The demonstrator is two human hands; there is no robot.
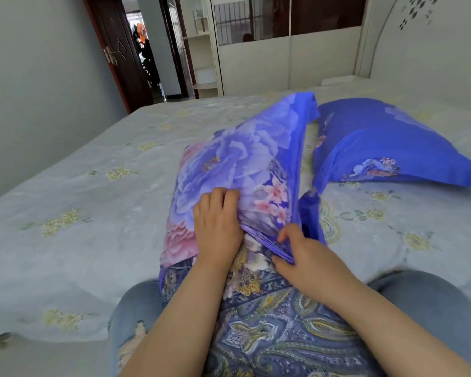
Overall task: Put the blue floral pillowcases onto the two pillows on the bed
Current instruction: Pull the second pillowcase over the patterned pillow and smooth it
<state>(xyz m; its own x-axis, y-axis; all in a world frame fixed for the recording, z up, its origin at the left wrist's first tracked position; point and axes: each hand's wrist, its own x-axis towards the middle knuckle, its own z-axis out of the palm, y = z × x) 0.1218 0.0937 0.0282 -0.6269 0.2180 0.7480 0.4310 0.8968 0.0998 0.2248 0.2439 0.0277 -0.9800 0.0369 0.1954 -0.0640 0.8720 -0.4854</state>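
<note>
The blue floral pillowcase lies before me on the bed, its open hem near my knees. My left hand curls into the top layer; my right hand pinches the hem. I'd tug both evenly, seating the corners. The second pillow already looks covered.

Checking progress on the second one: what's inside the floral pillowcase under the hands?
A pillow fills the pillowcase; its paisley end shows at the opening, where the right hand pinches the hem. The rest is covered.
</note>
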